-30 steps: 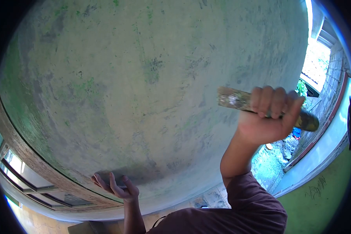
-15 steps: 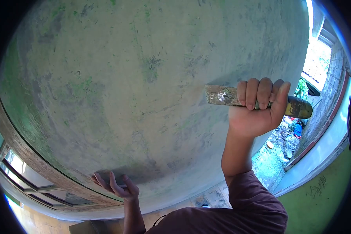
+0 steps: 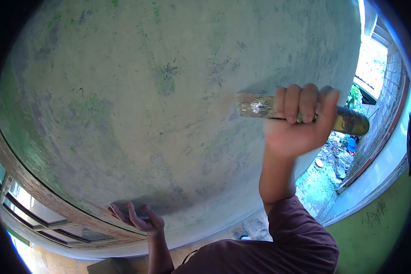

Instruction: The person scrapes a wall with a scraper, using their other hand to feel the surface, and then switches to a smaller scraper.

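Observation:
My right hand (image 3: pixel 301 121) is raised in front of a wall (image 3: pixel 137 109) of pale, patchy plaster with green and grey stains. Its fingers wrap round a scraper (image 3: pixel 253 106), whose worn metal blade points left with its edge right at the wall. Past my thumb sticks out the rounded yellow and black handle end. Low on the left, my left hand (image 3: pixel 144 222) is open, fingers apart and slightly curled, close to the wall's lower part. A soft shadow lies on the wall beside those fingers.
A wooden frame (image 3: pixel 73 208) with window panes (image 3: pixel 45 208) borders the wall at lower left. Beyond the wall's right end, a rubble-strewn passage (image 3: pixel 319 182) runs beside a block wall (image 3: pixel 392 82). A green wall (image 3: pixel 370 233) stands at lower right. A dark box-like object (image 3: pixel 107 266) sits at the bottom.
My right hand and the scraper have shifted slightly upward, the blade a little to the left. My left hand stays almost in place. The view has shifted slightly.

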`<state>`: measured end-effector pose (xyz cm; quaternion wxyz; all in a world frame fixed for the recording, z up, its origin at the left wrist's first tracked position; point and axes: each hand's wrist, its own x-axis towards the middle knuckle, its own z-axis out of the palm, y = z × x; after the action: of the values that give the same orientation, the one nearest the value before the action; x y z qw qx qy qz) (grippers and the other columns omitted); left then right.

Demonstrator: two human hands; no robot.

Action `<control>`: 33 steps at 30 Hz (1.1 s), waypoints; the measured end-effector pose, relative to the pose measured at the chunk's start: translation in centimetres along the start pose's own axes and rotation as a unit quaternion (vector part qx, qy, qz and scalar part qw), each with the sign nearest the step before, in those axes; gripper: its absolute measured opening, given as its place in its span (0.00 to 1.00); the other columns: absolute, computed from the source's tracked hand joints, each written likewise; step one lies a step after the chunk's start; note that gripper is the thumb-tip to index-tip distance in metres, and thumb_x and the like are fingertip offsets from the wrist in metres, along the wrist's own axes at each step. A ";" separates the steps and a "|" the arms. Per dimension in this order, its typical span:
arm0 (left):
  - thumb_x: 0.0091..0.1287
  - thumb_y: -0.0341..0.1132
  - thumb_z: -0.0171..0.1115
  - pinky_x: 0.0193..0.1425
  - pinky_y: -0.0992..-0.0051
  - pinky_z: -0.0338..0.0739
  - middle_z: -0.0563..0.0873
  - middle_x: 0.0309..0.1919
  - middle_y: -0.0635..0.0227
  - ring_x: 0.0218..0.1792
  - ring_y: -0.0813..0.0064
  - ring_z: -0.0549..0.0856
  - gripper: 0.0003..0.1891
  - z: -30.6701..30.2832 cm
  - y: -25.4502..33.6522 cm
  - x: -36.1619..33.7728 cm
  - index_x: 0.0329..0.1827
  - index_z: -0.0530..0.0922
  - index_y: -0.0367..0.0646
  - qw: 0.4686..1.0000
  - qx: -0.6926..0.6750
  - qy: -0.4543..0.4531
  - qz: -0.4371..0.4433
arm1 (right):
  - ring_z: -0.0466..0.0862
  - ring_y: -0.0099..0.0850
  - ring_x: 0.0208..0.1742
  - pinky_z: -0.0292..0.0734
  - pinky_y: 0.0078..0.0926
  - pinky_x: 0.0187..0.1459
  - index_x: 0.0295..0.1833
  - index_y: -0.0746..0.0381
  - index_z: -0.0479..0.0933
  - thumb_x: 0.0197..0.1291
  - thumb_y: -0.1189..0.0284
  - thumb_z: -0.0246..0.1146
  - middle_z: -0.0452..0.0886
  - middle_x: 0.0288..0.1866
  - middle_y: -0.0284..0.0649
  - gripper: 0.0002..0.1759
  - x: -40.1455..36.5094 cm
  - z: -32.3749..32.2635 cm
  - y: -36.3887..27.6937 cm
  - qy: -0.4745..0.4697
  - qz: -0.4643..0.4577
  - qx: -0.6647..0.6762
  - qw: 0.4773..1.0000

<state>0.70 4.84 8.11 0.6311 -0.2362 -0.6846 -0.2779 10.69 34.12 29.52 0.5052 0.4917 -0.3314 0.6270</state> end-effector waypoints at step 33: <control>0.69 0.34 0.50 0.72 0.41 0.45 0.57 0.70 0.39 0.73 0.43 0.53 0.21 0.0 0.1 0.1 0.62 0.66 0.33 1.000 0.006 0.001 0.007 | 0.58 0.20 0.18 0.56 0.23 0.24 0.34 0.53 0.65 0.75 0.60 0.39 0.60 0.19 0.26 0.17 0.0 -0.3 -1.9 -0.015 -0.042 0.015 0.999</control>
<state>0.78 4.93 8.27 0.6350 -0.2374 -0.6840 -0.2694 12.44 34.94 29.29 0.5187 0.5219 -0.3085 0.6028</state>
